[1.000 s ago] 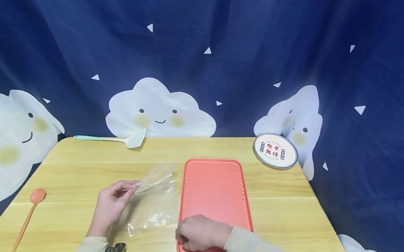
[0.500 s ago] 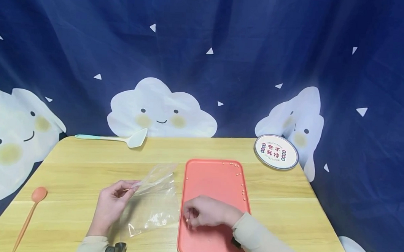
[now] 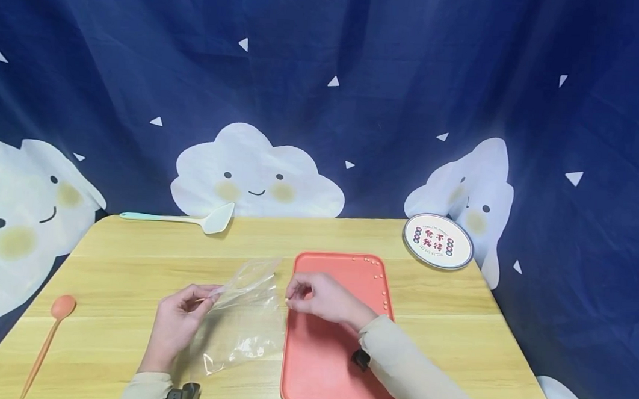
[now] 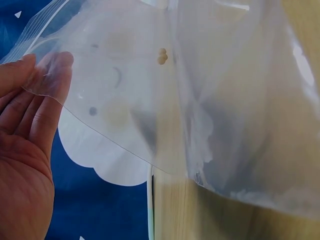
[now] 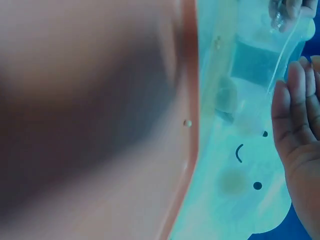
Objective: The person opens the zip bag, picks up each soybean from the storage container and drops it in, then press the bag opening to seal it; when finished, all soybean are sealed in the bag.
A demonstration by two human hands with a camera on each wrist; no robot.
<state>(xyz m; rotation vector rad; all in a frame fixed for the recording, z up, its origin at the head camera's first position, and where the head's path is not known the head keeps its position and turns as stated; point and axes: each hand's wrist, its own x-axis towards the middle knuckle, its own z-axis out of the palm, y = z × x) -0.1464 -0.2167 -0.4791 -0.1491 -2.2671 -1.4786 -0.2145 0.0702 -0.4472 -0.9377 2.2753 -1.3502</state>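
My left hand [image 3: 179, 320] pinches the mouth edge of a clear zip bag [image 3: 242, 325], which stands partly open on the table. Through the plastic in the left wrist view, a few tan beans [image 4: 162, 56] show inside the bag. My right hand [image 3: 320, 296] is over the left rim of a coral-red tray [image 3: 318, 368], fingers curled, with a small beige bean [image 3: 287, 303] between thumb and fingertip. Its fingertips are close to the bag's right side. More beans [image 3: 376, 276] lie along the tray's far and right edges; another bean [image 5: 187, 123] sits by the rim in the right wrist view.
On the wooden table [image 3: 463, 345] an orange spoon [image 3: 62, 308] lies at the left. A white spatula [image 3: 215, 219] with a mint handle rests along the back edge. At the back right is an oval plate [image 3: 438, 242] with printed characters. A blue cloud-patterned curtain [image 3: 287, 89] hangs behind.
My right hand has risen from the tray's near left corner, moving away from me along the left rim with a bean pinched. The left hand and bag have stayed put.
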